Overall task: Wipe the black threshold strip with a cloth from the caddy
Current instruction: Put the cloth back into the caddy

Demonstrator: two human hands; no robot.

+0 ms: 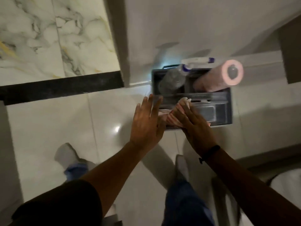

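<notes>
we see a grey caddy (228, 110) at two o'clock holding a pink-striped cloth (172, 116) and pink roll (224, 75); the black threshold strip (61, 87) at ten o'clock edges grey-and-gold-veined white marble (48, 38).

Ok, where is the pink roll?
In the head view, the pink roll is at the upper right, lying tilted in the far right compartment of the grey caddy, just right of the spray bottle.

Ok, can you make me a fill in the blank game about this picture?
1. The right hand grabs a striped ____ inside the grey caddy.
2. The roll standing in the caddy is coloured ____.
3. The threshold strip on the floor is coloured ____.
4. The left hand is open and holds ____.

Missing words: cloth; pink; black; nothing
</notes>
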